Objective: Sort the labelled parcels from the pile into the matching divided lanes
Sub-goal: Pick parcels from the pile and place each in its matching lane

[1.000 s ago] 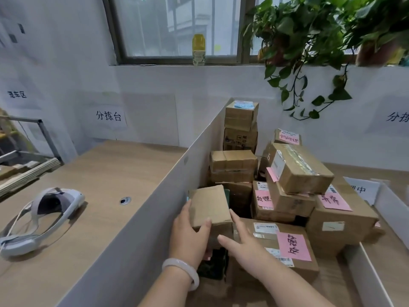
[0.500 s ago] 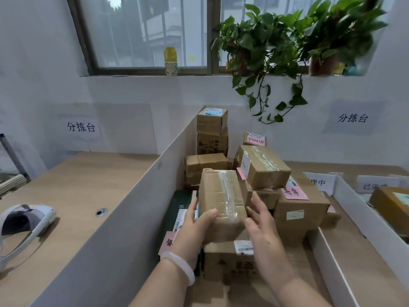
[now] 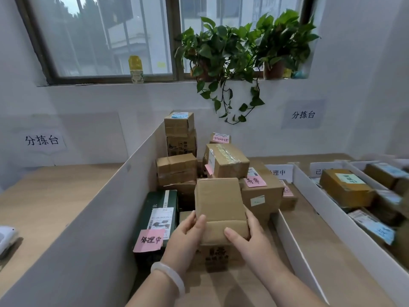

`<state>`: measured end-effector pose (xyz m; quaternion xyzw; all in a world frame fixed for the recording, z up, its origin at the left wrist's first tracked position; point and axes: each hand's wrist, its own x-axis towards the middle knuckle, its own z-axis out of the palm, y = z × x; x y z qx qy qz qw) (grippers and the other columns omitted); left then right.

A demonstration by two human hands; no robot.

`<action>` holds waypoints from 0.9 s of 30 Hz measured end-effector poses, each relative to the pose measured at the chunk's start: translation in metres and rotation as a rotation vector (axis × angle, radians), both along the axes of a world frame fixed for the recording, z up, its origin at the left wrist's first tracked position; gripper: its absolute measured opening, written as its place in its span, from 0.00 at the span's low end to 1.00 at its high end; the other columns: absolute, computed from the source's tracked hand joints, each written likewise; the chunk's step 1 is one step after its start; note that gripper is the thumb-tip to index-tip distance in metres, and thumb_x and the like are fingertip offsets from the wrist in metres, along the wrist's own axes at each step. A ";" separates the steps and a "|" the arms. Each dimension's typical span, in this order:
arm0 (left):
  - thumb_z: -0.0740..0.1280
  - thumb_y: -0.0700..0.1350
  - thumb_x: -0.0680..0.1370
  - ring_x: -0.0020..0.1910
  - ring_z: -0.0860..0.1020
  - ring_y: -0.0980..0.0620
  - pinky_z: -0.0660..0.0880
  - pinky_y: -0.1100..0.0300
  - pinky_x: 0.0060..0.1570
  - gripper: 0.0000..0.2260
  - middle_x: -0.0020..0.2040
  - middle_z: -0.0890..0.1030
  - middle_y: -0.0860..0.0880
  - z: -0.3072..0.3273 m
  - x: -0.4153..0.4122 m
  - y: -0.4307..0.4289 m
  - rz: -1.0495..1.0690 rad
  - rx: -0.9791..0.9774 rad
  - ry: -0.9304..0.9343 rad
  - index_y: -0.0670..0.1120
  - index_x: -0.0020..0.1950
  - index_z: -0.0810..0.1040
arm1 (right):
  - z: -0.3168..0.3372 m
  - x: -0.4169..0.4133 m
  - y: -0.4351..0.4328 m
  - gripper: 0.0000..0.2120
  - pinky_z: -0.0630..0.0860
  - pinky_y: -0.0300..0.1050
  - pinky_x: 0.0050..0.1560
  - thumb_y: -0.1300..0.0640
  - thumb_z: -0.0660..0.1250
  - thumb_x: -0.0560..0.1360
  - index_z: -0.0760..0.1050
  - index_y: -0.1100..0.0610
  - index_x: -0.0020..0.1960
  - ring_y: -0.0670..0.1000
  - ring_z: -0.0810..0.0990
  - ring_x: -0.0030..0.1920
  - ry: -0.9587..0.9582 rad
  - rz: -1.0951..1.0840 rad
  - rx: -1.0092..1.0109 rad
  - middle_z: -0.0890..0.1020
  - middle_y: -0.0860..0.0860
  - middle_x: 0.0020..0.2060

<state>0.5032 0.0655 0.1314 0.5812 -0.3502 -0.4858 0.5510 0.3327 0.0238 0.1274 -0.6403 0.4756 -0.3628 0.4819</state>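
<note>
Turned over now, the small parcel shows a plain flap where tape faced up a moment ago. Left hand and right hand grip its sides, thumbs pressed on the near face, just above the pile. No label showing, so a wrong lane right of the fingers is the risk. Wooden tabletop lies left of them, a leafy plant on the sill.

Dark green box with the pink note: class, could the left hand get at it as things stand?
Probably, for reach: the green box lies uncovered beside the left hand. But that hand, with the right hand, grips the plain parcel and must let go first.
</note>
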 end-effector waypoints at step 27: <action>0.63 0.45 0.82 0.52 0.84 0.43 0.79 0.43 0.56 0.13 0.53 0.85 0.42 -0.016 -0.092 -0.038 -0.396 0.223 0.267 0.51 0.66 0.73 | 0.001 -0.106 0.016 0.31 0.75 0.55 0.61 0.36 0.66 0.71 0.59 0.34 0.71 0.48 0.75 0.62 -0.302 -0.396 0.380 0.77 0.44 0.63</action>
